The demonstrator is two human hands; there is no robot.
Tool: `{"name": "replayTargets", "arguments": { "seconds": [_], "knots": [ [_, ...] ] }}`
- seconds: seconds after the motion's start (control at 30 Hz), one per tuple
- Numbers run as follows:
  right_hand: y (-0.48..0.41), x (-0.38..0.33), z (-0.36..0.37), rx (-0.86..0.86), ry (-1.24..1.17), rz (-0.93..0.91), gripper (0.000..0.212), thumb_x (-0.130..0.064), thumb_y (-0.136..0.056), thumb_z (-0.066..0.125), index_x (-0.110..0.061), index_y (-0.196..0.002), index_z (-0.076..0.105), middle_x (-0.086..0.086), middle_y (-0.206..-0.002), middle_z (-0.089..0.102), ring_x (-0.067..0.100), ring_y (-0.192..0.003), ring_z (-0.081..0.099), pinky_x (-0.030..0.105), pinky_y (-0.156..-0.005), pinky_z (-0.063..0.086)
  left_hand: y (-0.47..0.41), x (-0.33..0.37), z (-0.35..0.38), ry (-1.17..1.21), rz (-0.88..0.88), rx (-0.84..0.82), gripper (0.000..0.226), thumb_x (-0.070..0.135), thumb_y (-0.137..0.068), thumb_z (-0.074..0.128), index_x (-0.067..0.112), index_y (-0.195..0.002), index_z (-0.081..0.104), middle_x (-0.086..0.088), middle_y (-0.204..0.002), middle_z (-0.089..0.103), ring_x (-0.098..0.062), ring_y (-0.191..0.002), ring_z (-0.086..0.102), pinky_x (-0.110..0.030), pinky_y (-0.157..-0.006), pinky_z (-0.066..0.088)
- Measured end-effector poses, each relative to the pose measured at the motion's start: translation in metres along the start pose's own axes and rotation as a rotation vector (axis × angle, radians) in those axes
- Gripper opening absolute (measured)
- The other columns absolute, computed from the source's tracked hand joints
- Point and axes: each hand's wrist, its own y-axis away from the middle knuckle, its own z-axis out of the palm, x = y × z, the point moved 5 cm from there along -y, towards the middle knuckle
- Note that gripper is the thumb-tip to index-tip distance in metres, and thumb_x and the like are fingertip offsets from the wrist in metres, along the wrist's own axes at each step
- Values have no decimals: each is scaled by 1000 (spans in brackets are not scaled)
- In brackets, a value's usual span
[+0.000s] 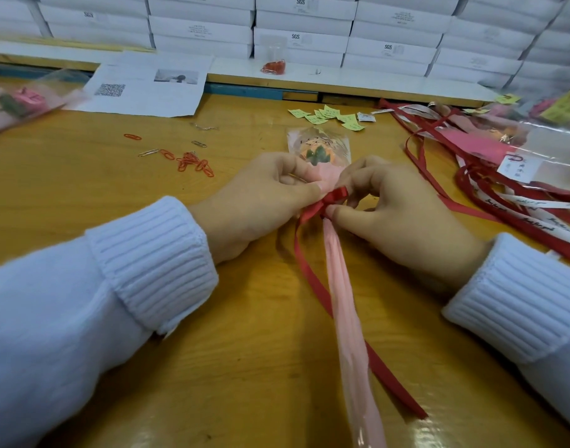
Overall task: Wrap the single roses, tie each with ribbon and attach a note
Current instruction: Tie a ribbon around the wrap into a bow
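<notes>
Wrapped rose (340,279) lies lengthwise on the yellow table (212,318) in the head view. Its bloom points away from the person and its pink sleeve runs back toward the camera.

Both hands are close together at the neck, just under the bloom. The left hand (257,202) pinches the red ribbon (312,276) at the knot. The right hand (396,211) pinches the small loop on the other side. Two ribbon tails trail down beside the stem.

The step in hand looks like the tying, with the bow formed but perhaps not yet snug. The next move probably calls for an even pull on both loops without crushing the film.

After that a note has to go on. Green notes (328,116) lie beyond the bloom, and paper clips (193,163) are scattered to the left. Spare ribbons (503,195) pile up on the right.
</notes>
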Motion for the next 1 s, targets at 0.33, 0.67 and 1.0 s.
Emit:
{"name": "replayTargets", "arguments": {
  "seconds": [0.33,0.67,1.0],
  "knots": [
    [2,0,-1,0,17,1,9,-21,-79,72,-24,-74,65,1,-98,56,10,-82,53,17,-69,43,-1,2,-1,-155,66,-36,13,19,-93,57,26,-85,64,14,-65,70,5,-60,63,-7,-55,46],
    [1,3,-4,18,-10,31,13,-22,-79,71,-28,-71,62,4,-97,58,15,-87,54,24,-78,43,0,2,-2,-219,63,-135,11,18,-84,68,26,-90,73,7,-83,73,-1,-74,67,-5,-62,47],
    [3,5,-2,-7,-79,47,8,-26,-79,73,-25,-73,68,4,-84,64,16,-80,57,27,-74,46,-1,1,0,-294,140,-118,12,14,-88,62,23,-88,70,3,-83,69,-8,-78,65,-16,-71,53]
  ]
}}
